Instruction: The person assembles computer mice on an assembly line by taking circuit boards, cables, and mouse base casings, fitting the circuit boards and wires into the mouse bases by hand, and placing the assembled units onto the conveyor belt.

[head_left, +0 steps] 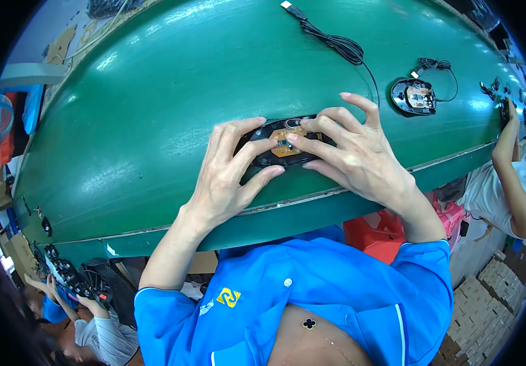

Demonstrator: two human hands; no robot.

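Note:
An opened black computer mouse point(267, 160) lies on the green bench right in front of me. Its top cover is off, and an orange-brown circuit board point(280, 150) sits in the shell. My left hand point(221, 165) grips the mouse's left end, fingers at the far edge, index fingertip at the board, thumb by the near edge. From the right, my right hand point(360, 152) holds the other end, index fingertip on the board and thumb along the near side. Its outer fingers are raised. My fingers hide parts of the shell. A coiled black USB cable point(343, 47) runs towards my right hand.
Another opened mouse point(414, 97) with a coiled cable lies on the green bench point(147, 128) to the right. A co-worker's arm point(510, 137) reaches in at far right. Small dark parts point(46, 226) lie at the left end; another person handles black parts point(61, 268) below there.

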